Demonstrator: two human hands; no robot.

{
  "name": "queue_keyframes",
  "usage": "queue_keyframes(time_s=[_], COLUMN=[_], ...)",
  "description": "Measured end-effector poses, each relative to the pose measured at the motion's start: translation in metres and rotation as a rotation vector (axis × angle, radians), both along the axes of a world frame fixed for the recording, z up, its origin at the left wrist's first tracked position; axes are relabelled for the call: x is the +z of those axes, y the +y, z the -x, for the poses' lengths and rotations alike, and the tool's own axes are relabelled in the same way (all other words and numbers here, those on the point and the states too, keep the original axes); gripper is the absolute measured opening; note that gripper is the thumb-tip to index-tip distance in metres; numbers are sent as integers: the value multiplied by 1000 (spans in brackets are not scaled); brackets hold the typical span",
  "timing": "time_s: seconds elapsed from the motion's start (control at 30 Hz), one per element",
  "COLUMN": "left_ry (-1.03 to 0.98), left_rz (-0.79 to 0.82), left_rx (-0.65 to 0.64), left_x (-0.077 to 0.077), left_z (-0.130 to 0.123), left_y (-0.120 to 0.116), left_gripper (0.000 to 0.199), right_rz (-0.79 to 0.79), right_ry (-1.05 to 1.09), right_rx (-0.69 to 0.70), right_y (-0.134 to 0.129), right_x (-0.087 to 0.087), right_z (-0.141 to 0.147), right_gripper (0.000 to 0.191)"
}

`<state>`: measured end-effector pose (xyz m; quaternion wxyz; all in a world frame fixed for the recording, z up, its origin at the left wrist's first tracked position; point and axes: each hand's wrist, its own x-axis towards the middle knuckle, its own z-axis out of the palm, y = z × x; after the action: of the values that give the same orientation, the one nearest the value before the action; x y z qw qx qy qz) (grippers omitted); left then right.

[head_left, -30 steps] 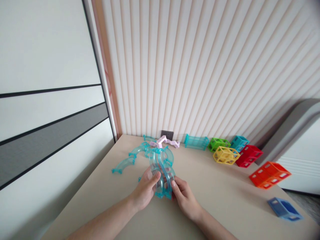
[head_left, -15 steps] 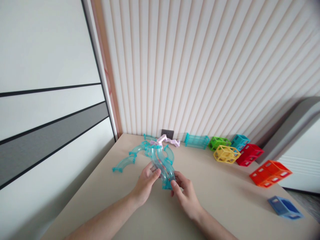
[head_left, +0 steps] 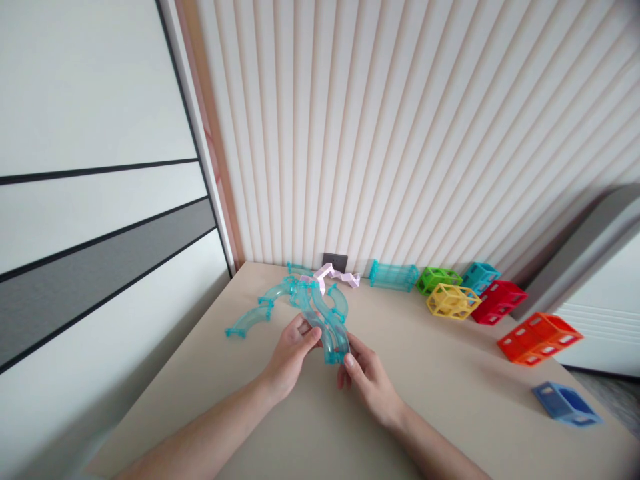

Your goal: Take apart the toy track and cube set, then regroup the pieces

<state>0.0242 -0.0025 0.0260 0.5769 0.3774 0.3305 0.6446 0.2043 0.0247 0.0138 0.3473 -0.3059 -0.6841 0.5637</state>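
Note:
Between my hands is a stack of clear teal S-curved marble-run tubes (head_left: 327, 323), tilted with its near end toward me. My left hand (head_left: 295, 350) closes on its left side, thumb on top. At the near right end, my right hand (head_left: 369, 377) pinches it between thumb and fingers. How many pieces make up the stack I cannot tell. Just beyond lie more curved teal tubes, a chain (head_left: 255, 317) to the left and a bent one (head_left: 341, 303) to the right. Pale purple zigzag pieces (head_left: 345, 277) rest behind them.
Straight teal tubes (head_left: 394, 276) stand by the ribbed wall. To the right are open-frame blocks: green (head_left: 436, 280), yellow (head_left: 453, 301), teal (head_left: 480, 277), red (head_left: 499, 301), orange (head_left: 540, 339) and blue (head_left: 567, 404). A black socket (head_left: 335, 262) sits on the wall.
The near end of the held tubes has risen slightly, and the stack's tilt has shifted. Both hands keep their hold. The whole view has moved a little.

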Motion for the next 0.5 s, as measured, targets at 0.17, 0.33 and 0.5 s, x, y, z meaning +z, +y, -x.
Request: queue_keyframes(time_s=[0.17,0.33,0.5], left_ry=[-3,6,47], left_rz=[18,35,38], left_rx=[-4,-26,1], left_x=[2,2,-1], left_z=[0,0,1], left_y=[0,-1,0], left_gripper=[40,38,33], right_rz=[88,77,52], right_ry=[4,-9,-45], right_rx=[5,-8,-4], right_y=[-1,1,2], right_x=[-1,-7,-12], right_z=[1,1,-2], right_gripper=[78,75,74])
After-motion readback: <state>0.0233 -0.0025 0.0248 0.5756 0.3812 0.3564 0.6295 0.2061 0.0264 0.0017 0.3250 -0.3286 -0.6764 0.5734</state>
